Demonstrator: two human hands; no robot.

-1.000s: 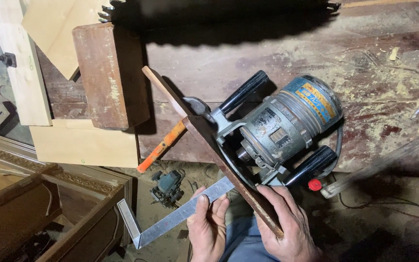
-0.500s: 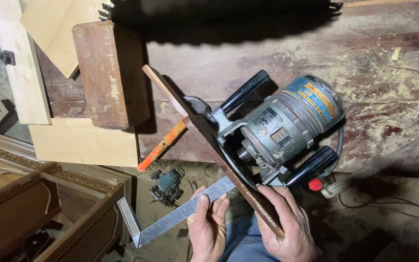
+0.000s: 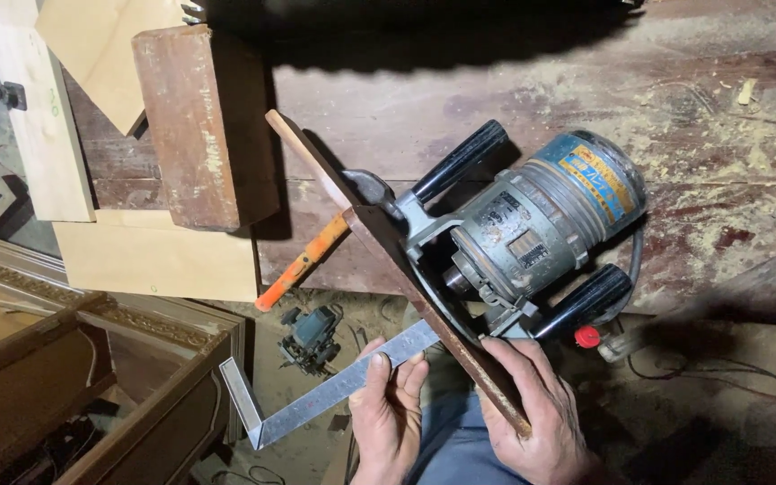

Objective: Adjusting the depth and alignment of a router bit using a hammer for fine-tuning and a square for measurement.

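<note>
Pressing a steel square (image 3: pixel 334 391) against the dark baseplate (image 3: pixel 424 305) of a router (image 3: pixel 532 238) tipped on its side, the left hand (image 3: pixel 388 418) has its grip closed around the square's long blade. The right hand (image 3: pixel 536 413) clasps the baseplate's lower edge. The router lies on a sawdust-strewn wooden surface (image 3: pixel 496 81), just beside an orange-handled tool (image 3: pixel 303 263) and a brown wood block (image 3: pixel 186 126).
</note>
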